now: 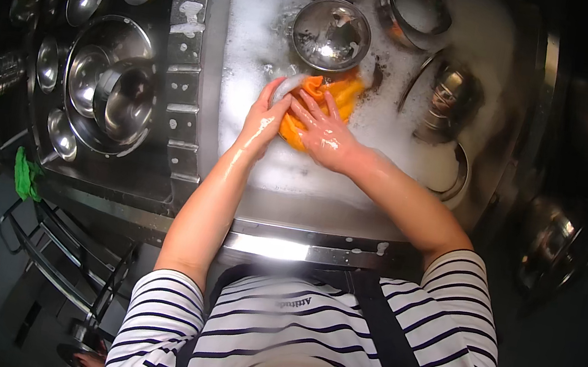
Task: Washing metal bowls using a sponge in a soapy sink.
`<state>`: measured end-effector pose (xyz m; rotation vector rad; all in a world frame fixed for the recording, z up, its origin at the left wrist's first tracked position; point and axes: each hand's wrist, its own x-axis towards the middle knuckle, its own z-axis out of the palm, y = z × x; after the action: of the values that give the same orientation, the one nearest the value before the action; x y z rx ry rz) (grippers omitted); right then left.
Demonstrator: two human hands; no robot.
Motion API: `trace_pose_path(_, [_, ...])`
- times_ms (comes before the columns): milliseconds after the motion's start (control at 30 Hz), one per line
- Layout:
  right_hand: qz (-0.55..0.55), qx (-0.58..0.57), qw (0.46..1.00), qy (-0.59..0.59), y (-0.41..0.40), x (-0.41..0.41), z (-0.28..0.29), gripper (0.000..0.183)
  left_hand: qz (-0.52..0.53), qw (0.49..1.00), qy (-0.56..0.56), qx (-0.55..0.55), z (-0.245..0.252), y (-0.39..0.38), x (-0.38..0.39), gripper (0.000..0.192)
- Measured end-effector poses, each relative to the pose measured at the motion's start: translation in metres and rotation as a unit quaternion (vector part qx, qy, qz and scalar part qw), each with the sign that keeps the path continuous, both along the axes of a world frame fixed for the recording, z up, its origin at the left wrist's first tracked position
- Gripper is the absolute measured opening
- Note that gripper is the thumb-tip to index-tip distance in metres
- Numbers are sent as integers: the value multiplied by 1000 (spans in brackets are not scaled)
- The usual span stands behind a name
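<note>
My left hand (264, 118) grips the foam-covered rim of a metal bowl (287, 88), mostly hidden by my hands and an orange cloth. Fingers spread, my right hand (329, 138) presses the wet orange cloth (349, 95) against it. Both hands are wet, just above the suds in a stainless steel sink (301, 208). Directly beyond the cloth, a shiny metal bowl (331, 34) floats or rests in the foam. Further metal bowls (421, 7) sit at the far side, and a stack of small metal bowls (449, 96) stands at the right.
Left of a slotted metal divider (187, 57), a second basin holds a large bowl (71, 116) with smaller bowls inside. A green cloth (27, 175) hangs at its near corner. A metal cart (60, 276) stands lower left, by another person's hand (91, 363). Metalware (551, 236) sits right.
</note>
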<state>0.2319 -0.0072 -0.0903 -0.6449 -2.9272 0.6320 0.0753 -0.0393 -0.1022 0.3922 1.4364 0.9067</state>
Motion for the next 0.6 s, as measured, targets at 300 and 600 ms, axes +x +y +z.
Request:
trace_pose_path(300, [-239, -527, 815, 11, -46, -31, -33, 41, 25, 990, 137, -2, -28, -3, 5, 41])
trace_pose_path(600, [-393, -475, 776, -133, -21, -28, -38, 26, 140, 980, 138, -7, -29, -5, 17, 43])
